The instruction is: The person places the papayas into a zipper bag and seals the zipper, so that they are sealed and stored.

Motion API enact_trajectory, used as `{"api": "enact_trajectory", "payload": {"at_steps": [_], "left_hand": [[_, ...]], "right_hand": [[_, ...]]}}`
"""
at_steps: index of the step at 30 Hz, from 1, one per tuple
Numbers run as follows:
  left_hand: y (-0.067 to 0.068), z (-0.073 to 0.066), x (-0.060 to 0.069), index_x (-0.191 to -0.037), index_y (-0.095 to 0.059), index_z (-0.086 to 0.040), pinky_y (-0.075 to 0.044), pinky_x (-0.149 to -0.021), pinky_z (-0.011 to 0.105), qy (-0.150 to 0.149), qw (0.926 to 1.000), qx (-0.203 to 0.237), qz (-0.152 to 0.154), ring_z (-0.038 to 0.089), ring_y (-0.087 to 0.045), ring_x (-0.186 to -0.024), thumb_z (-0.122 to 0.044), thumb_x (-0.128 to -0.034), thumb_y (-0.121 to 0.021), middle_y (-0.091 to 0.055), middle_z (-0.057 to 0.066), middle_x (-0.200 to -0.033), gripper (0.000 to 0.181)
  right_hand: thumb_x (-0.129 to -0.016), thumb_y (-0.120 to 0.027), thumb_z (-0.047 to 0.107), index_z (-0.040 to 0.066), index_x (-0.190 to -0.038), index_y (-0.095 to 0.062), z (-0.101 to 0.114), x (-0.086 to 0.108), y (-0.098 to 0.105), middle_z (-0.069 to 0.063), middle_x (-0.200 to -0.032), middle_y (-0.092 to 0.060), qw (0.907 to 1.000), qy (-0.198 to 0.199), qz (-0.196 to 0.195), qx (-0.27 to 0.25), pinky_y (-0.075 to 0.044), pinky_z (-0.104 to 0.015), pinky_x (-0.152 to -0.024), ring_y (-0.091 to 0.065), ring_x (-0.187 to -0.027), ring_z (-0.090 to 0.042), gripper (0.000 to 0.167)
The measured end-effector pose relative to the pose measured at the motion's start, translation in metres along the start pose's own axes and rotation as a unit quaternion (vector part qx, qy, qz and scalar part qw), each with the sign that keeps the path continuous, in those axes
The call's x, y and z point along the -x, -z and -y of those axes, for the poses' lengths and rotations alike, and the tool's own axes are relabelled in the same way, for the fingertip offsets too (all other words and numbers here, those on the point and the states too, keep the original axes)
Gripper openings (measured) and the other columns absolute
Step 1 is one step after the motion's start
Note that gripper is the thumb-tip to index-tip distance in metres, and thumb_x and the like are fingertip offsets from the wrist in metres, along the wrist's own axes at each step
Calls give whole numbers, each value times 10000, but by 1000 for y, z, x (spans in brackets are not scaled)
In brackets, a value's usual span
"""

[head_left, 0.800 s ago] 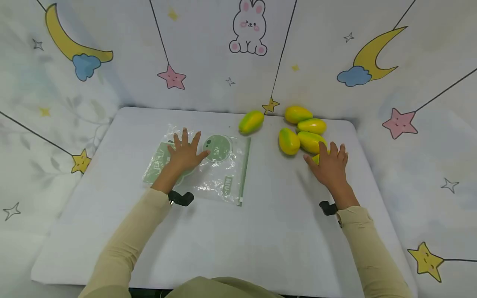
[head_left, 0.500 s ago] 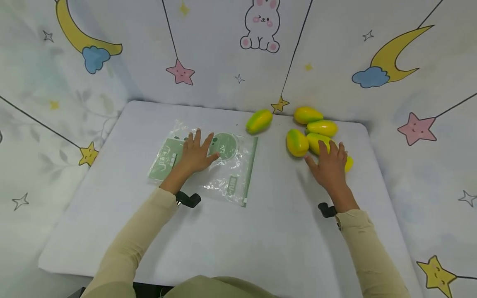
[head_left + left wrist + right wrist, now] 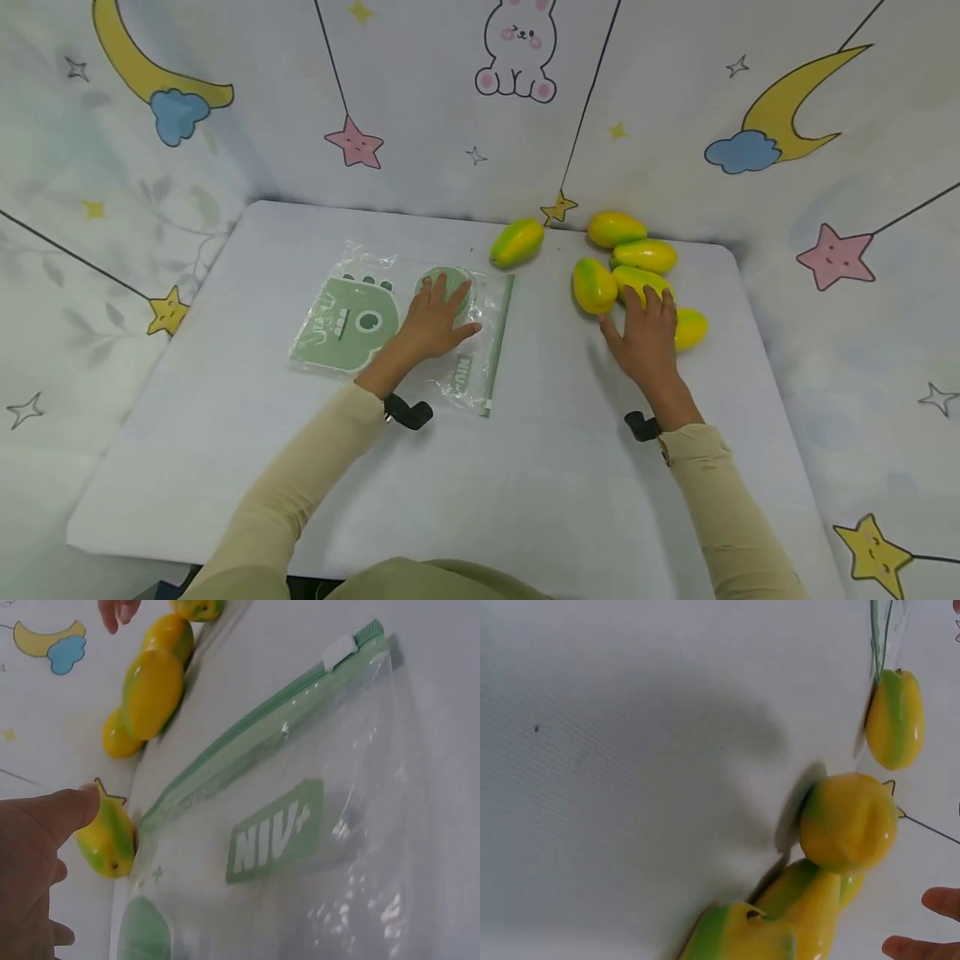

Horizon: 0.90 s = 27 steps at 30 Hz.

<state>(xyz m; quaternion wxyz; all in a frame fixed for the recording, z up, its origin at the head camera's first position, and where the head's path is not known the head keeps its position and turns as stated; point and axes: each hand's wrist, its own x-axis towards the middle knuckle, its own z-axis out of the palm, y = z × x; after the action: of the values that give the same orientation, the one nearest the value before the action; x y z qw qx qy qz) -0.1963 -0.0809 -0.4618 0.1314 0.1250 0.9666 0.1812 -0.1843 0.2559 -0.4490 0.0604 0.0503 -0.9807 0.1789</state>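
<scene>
A clear zip bag [image 3: 348,321] with a green cartoon face lies flat on the table; its green zip edge faces right. Over its right half my left hand [image 3: 427,329] is spread, its fingers covering part of a round green print. Whether it touches the plastic I cannot tell. In the left wrist view the bag [image 3: 277,840] shows its white slider. My right hand [image 3: 645,346] hovers at the near side of a cluster of yellow-green mangoes, fingers apart and holding nothing. One mango [image 3: 690,328] is partly hidden behind it; another mango [image 3: 595,286] lies left of its fingertips.
A single mango [image 3: 517,242] sits apart, between bag and cluster, near the table's back edge. More mangoes, such as the rearmost mango [image 3: 617,229], lie by the wall [image 3: 420,100] with its printed stars and moons. The white table [image 3: 525,483] has rounded corners.
My left hand has moved right across the bag, uncovering the cartoon face. My right hand has shifted slightly left, so the rightmost mango shows more. The head view has tilted slightly.
</scene>
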Motion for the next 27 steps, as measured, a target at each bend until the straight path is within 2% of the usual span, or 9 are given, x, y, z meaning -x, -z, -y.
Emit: {"api": "enact_trajectory", "payload": {"at_steps": [4,9,11,15,19,23,27], "left_hand": [[-10,-14,-5,-1584,-172,-205,-175,-1173,591,-170,9998,-28,136,495,-119,-1462,-570,-942,-544,-116,260,-1603,826],[-18,-25,-11,-1584,-151,-246,-194,-1171,582,-144,9997,121,186,473,-146,-1462,-622,-886,-595,-143,240,-1599,909],[-22,-28,-14,-1586,-134,-266,-191,-1173,581,-102,9996,76,267,464,-141,-1464,-654,-851,-618,-131,227,-1604,961],[-29,-34,-17,-1588,-125,-267,-176,-1178,579,-153,9988,-151,444,466,-141,-1462,-711,-805,-624,-124,228,-1607,1029],[-34,-39,-20,-1585,-153,-254,-215,-1167,574,-99,9987,-347,361,465,-189,-1447,-736,-802,-602,-164,234,-1595,1023],[-38,-41,-22,-1585,-139,-272,-262,-1124,623,96,9984,-427,354,480,-198,-1438,-732,-787,-624,-159,243,-1592,1041],[-37,-42,-22,-1586,-135,-277,-249,-1098,677,162,9985,-300,429,507,-162,-1443,-696,-766,-682,-128,257,-1598,1072]], "right_hand": [[-948,-621,246,-58,-1377,-438,6,1,-7,-349,-1416,-374,9991,187,-383,-77,-96,-653,-1150,-204,-1396,-532,557],[-900,-677,129,-67,-1285,-529,25,3,-24,-300,-1313,-491,9892,1022,-915,-513,-192,-556,-1167,-353,-1329,-486,458],[-885,-699,105,-54,-1253,-554,32,4,-33,-271,-1273,-523,9837,1300,-943,-811,-226,-532,-1161,-397,-1300,-462,427],[-891,-707,93,-20,-1213,-597,42,8,-52,-230,-1252,-543,9793,1323,-648,-1391,-311,-521,-1105,-449,-1250,-403,359],[-912,-693,121,33,-1187,-657,52,7,-67,-251,-1302,-541,9808,1101,-140,-1606,-316,-562,-1100,-430,-1288,-428,291],[-912,-701,177,99,-1182,-698,64,1,-78,-270,-1356,-522,9879,1048,290,-1107,-287,-619,-1110,-354,-1349,-490,281],[-908,-710,248,167,-1193,-712,72,-4,-83,-259,-1397,-500,9916,1027,593,-507,-306,-644,-1087,-311,-1376,-496,296]]}}
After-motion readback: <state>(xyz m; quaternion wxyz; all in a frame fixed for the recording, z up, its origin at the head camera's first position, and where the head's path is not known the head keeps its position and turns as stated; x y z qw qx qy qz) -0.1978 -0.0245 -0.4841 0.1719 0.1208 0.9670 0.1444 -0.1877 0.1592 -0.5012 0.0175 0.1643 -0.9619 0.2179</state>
